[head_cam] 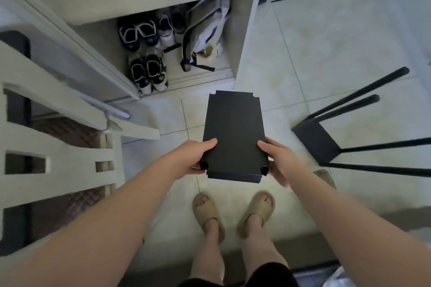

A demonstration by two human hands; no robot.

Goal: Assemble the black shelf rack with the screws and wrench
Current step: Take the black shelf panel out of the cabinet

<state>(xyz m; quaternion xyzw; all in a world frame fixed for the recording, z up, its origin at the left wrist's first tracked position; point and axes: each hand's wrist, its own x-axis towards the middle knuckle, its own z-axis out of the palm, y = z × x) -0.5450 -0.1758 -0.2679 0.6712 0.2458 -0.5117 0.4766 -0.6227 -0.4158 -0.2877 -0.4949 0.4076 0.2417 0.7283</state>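
both hands, left hand (194,158) and right hand (278,162), grip the near corners of the black shelf panel (234,134) above the floor; keep it level toward the legged frame (319,142) at right, corner notches matching poles.

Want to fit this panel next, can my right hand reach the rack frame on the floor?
Probably not yet: the right hand grips the black panel, and the rack frame lies on the floor, though nothing blocks the way.

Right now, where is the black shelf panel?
In the head view's centre, the black shelf panel is held between the left hand and right hand, above the beige sandals.
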